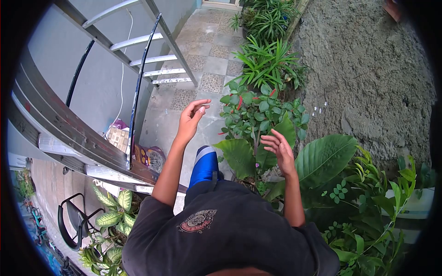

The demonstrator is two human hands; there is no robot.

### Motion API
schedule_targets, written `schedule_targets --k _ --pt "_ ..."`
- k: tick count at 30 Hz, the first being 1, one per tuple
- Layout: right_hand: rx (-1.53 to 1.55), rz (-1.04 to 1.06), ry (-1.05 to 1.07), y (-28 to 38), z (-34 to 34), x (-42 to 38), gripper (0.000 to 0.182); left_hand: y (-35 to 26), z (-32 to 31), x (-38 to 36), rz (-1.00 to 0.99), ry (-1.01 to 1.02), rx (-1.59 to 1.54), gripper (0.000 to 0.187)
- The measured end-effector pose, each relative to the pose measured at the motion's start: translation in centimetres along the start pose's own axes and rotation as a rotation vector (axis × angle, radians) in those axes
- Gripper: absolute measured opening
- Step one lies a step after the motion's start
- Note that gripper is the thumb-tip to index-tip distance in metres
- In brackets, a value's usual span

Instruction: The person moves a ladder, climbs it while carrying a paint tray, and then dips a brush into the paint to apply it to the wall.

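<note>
My left hand (192,119) is raised over the paved path, its fingers extended forward and loosely apart, with nothing in it. To the right, my right hand (280,148) is held up with fingers spread, likewise holding nothing. It overlaps the large green leaf (285,131) of a plant in this view. Between and beyond my hands grows a leafy plant with red flower spikes (264,108). Another broad leaf (325,160) spreads just right of my right wrist.
An aluminium stepladder (179,60) stands left against the grey wall (110,78). Bags (149,158) lie by its base. The tiled path (212,83) runs ahead, with spiky plants (267,60) and a rough cement wall (359,69) on its right. A black chair (76,221) stands lower left.
</note>
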State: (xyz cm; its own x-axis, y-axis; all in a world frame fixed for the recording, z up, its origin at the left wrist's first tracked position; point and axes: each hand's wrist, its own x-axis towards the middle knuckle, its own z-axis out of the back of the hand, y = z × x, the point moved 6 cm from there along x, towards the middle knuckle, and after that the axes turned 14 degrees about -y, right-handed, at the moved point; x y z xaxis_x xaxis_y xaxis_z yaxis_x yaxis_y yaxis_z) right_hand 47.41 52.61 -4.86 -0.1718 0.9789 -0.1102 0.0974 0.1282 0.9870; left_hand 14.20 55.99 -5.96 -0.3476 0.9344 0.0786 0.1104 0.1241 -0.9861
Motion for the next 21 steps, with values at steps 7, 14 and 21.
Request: schedule_targets --k 7,14,21 --pt "0.032 0.009 -0.02 0.0 0.2 2.3 0.068 0.2 -2.6 2.4 -0.018 0.051 0.014 0.031" --pt "0.053 -0.035 -0.032 -1.6 0.4 6.1 0.068 2.3 -5.2 5.7 0.055 0.091 -0.066 0.031" --pt "0.058 -0.046 -0.008 -0.9 -1.6 12.0 0.067 3.4 -8.7 10.8 0.052 0.224 -0.084 0.032"
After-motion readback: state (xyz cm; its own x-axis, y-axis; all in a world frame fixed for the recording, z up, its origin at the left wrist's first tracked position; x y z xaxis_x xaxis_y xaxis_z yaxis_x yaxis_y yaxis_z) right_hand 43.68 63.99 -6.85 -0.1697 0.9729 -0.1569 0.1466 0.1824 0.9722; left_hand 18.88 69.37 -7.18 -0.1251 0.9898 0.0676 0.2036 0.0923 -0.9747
